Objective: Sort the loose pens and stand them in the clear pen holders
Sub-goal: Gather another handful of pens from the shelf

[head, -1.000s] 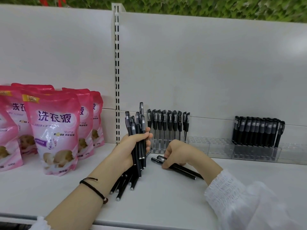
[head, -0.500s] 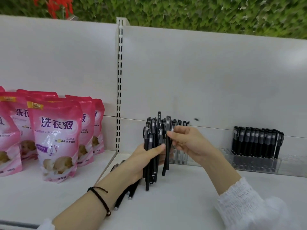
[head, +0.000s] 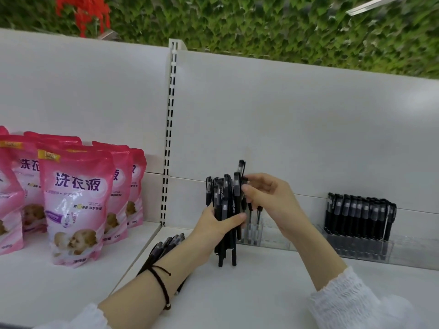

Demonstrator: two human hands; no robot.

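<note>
- Since a second ago, the right hand (head: 268, 198) has come up from the shelf (head: 261, 295) to the top of the bundle of black pens (head: 224, 207), which stood tilted then and now stands nearly upright.
- Thumb and fingertips of that hand pinch a single pen (head: 241, 168) near its cap; its long axis is vertical, cap up, and it sticks out above the other caps.
- The left hand (head: 219, 225) grips the bundle at mid-length, fingers curled round it and thumb across the front.
- Every pen in the bundle runs vertical, caps up and tips down just above the shelf; I cannot tell whether the tips touch it.
- Loose pens (head: 166, 244) lie flat on the shelf behind the left forearm, pointing away towards the back panel.
- Just behind the hands, the clear pen holder (head: 273, 237) runs along the back of the shelf, with a row of pens (head: 361, 214) standing upright, caps up, at its right.
- Pink pouches (head: 76, 198) stand well apart on the left.
</note>
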